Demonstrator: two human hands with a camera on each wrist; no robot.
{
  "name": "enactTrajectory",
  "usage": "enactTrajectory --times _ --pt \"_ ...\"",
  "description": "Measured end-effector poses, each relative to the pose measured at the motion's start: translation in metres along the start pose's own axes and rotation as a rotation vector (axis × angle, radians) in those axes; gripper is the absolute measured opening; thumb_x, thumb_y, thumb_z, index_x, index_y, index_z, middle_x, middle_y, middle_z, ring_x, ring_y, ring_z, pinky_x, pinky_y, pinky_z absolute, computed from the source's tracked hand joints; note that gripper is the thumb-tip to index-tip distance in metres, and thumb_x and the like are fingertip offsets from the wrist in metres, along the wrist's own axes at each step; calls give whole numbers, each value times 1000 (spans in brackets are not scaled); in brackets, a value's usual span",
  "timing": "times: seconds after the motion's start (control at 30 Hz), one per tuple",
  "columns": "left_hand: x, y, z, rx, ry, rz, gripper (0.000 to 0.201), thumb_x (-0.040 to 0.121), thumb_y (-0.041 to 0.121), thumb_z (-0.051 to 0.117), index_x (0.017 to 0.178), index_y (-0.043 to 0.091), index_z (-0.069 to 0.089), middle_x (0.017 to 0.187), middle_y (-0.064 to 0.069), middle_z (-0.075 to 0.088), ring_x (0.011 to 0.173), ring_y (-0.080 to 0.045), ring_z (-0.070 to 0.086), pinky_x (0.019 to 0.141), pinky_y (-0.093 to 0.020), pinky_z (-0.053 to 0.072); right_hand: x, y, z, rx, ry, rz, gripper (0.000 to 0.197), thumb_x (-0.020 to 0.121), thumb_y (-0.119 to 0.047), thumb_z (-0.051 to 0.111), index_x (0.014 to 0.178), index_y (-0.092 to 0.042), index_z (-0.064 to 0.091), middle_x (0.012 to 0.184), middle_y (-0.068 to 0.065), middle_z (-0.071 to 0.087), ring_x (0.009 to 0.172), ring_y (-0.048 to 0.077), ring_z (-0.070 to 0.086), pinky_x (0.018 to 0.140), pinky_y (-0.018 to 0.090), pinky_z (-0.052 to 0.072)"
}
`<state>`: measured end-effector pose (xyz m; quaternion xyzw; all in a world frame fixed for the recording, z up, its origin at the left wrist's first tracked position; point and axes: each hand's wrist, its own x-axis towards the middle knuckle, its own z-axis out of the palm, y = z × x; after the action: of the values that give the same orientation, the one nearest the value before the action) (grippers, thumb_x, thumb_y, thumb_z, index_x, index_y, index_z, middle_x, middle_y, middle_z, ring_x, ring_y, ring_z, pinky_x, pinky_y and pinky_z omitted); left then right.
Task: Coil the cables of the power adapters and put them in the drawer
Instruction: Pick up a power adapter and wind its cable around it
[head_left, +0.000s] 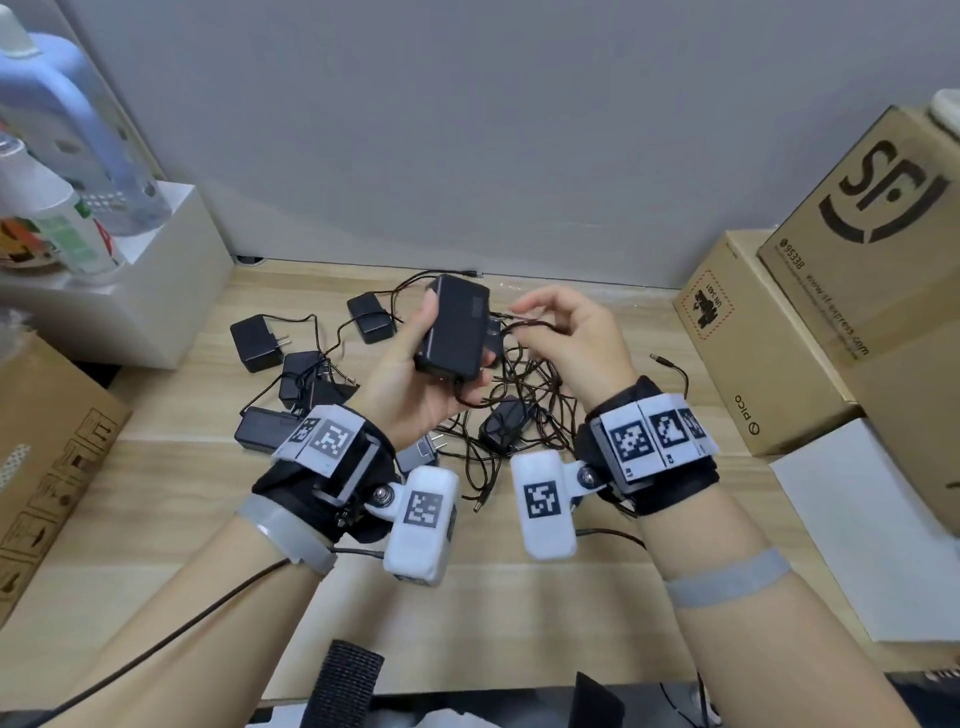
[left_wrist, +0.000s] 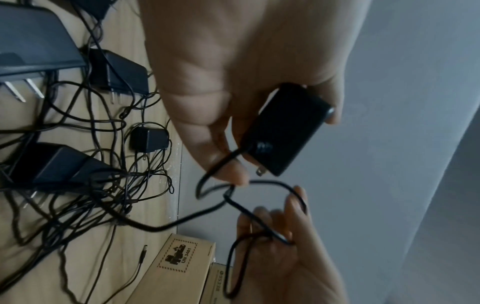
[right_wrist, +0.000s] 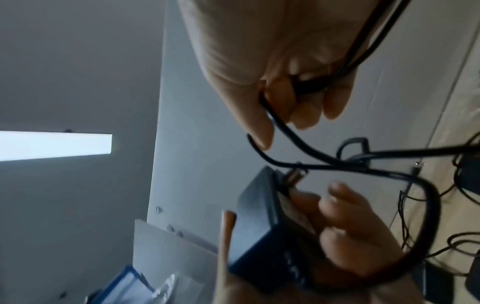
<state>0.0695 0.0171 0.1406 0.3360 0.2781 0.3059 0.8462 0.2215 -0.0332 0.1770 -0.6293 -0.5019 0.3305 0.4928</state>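
My left hand (head_left: 415, 374) grips a black power adapter (head_left: 456, 326) above the table, thumb on one side and fingers curled round the other; the same adapter (left_wrist: 283, 131) shows its plug prongs in the left wrist view. Its thin black cable (head_left: 519, 328) runs to my right hand (head_left: 571, 338), which pinches a loop of cable (right_wrist: 291, 135) between thumb and fingers. Several more black adapters (head_left: 255, 343) lie on the wooden table (head_left: 171, 467) among a tangle of cables (head_left: 524, 415). No drawer is in view.
Cardboard boxes (head_left: 763, 343) are stacked at the right, another box (head_left: 47, 457) at the left edge. A white shelf unit (head_left: 156, 291) with bottles stands at the back left. White sheets (head_left: 857, 530) lie at the right front. A grey wall closes the back.
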Motion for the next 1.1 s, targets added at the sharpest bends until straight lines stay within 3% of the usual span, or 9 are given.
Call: enactTrajectory --times 0.13,0.3,0.37,0.5,0.63,0.77,0.93,1.03,1.1 --pt "-1 2 8 89 26 10 47 88 54 33 105 19 60 80 0 67 66 -9 57 63 -24 40 -5 10 7 -509 -78 72 47 70 3 62 102 -31 56 101 -6 55 103 12 56 98 40 42" --pt "-2 3 15 118 101 101 35 98 34 32 110 11 55 89 -4 65 76 -12 64 65 -26 53 -18 1 21 -27 -294 214 62 81 12 47 137 -9 29 109 3 55 79 6 57 68 10 47" --pt "-1 2 14 108 130 151 20 97 17 38 104 7 55 92 -9 62 76 -14 65 64 -26 57 -19 2 21 138 -288 301 59 85 10 41 139 -10 28 104 5 57 64 7 60 59 11 49" --pt "0 4 8 175 148 220 20 91 3 45 109 10 50 95 -6 63 79 -12 66 65 -27 57 -20 11 16 -2 -361 296 31 93 -8 45 123 -6 50 63 2 54 37 4 44 43 18 39" --pt "-7 8 0 262 148 43 31 96 41 38 112 19 53 102 -4 65 90 -19 67 73 -40 57 -18 25 10 -364 -229 181 15 88 -18 56 95 -12 68 72 0 62 71 15 57 81 34 49" --pt "-10 16 -10 231 44 -229 70 84 72 20 111 20 59 106 -18 69 81 -31 71 53 -31 59 -18 27 2 -533 -28 92 15 85 -21 62 95 -23 73 92 -1 72 92 19 63 88 35 48" --pt "-12 20 -18 -7 -76 -359 80 57 30 84 126 7 50 100 -22 67 57 -18 67 41 -19 51 -15 26 -3 -422 116 -3 18 83 -16 64 98 -21 74 92 -4 72 84 8 60 77 17 45" --pt "-12 16 -14 49 -48 -360 61 68 17 73 122 1 49 93 -15 65 60 -18 67 41 -19 51 -12 26 -1 -282 156 -49 19 84 -11 64 99 -17 73 91 -7 70 77 -2 59 71 0 40" --pt "-12 11 -6 123 6 -342 40 75 26 64 108 5 57 81 -8 67 59 -15 66 39 -16 49 -10 27 3 -205 168 -64 20 85 -9 62 101 -15 73 94 -3 71 82 2 62 77 6 44"
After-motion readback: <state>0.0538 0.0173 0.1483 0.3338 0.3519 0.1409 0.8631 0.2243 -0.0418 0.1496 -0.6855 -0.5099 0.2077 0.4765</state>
